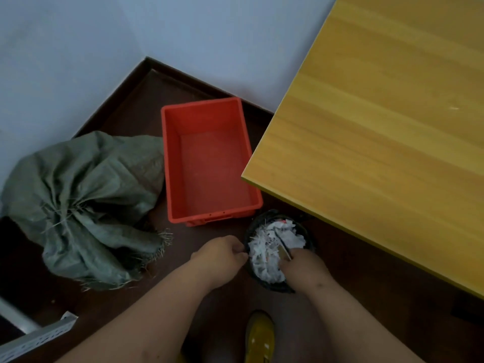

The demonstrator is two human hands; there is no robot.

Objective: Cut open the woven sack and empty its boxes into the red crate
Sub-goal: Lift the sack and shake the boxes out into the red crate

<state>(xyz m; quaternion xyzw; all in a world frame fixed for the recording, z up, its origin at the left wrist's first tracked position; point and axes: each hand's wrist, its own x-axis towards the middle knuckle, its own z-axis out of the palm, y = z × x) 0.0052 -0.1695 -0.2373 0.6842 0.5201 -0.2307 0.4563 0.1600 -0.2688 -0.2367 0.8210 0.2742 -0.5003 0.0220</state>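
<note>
The green woven sack [81, 203] lies on the dark floor at the left, its neck tied shut with frayed strands. To its right stands the red crate [172, 163], with nothing inside. A black waste bin [272, 284] full of white scraps sits in front of the crate, by the table's corner. My left hand [222, 254] pinches the bin's left rim. My right hand [301, 267] reaches into the bin from the right, fingers closed on a thin yellowish tool [284, 251] that pokes out over the scraps. Both hands are away from the sack.
A yellow wooden table [379, 127] overhangs the right side, its corner close to the crate and bin. White walls meet in a corner behind the crate. A perforated metal rail [39, 339] lies at the bottom left. My yellow shoe [259, 336] is below the bin.
</note>
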